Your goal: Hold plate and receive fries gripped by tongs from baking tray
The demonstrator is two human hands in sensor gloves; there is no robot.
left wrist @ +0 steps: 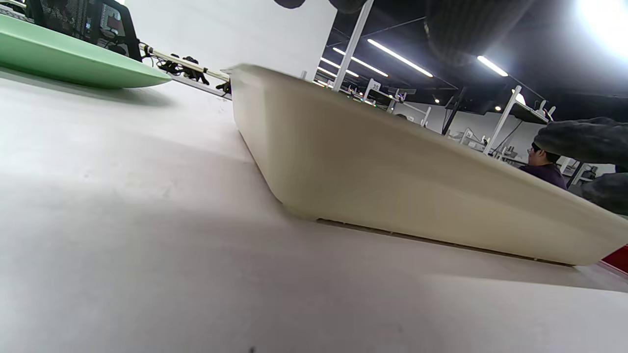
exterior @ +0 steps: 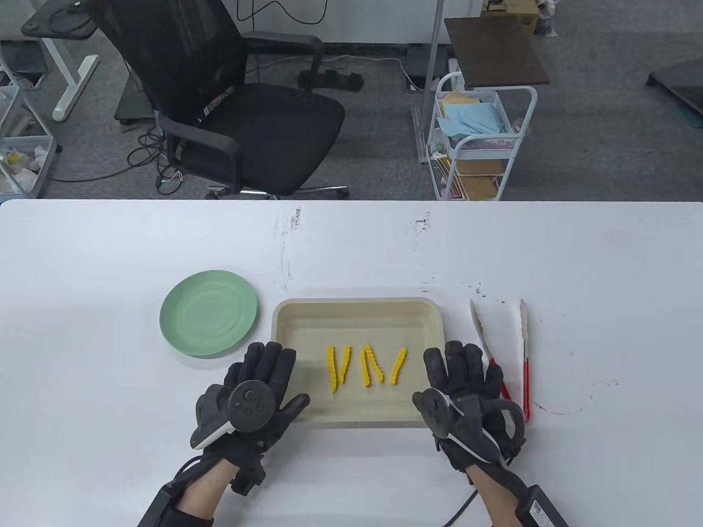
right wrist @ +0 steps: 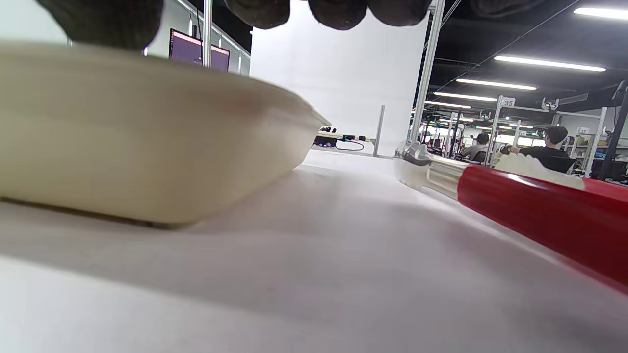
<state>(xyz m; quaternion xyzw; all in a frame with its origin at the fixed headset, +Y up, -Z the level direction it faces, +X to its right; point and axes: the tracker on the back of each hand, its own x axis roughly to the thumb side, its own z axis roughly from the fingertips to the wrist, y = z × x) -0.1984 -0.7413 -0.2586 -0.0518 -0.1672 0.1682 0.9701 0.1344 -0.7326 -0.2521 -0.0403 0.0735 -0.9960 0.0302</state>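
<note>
White and faintly scuffed, the table point(exterior: 110, 263) stands in an office, with a black swivel chair point(exterior: 230, 104) and a stocked white trolley point(exterior: 478, 143) beyond its far edge. Toward the near edge sits a beige baking tray point(exterior: 351, 318) holding crinkle-cut yellow fries point(exterior: 365, 365), laid in loose V shapes in its near half; how many there are is hard to tell where their tips meet. A pale green plate point(exterior: 208, 313) lies flat just beside the tray's left side, apart from it. Tongs point(exterior: 524, 357) with steel arms and red grips lie spread open near the tray's right side, their hinge end hidden under the right hand point(exterior: 467, 401).

The left hand point(exterior: 247, 395) rests palm down with fingers spread, holding nothing, over the tray's near left corner; whether the fingertips touch the rim cannot be told from above. The right hand lies flat and likewise empty at the near right corner, its outer fingers over the tongs' left red grip (contact unclear). Both wrist views sit low at the table surface, showing only the tray's outer wall, dark fingertips cut off at the top edge, and, in the right wrist view, a blurred red grip.
</note>
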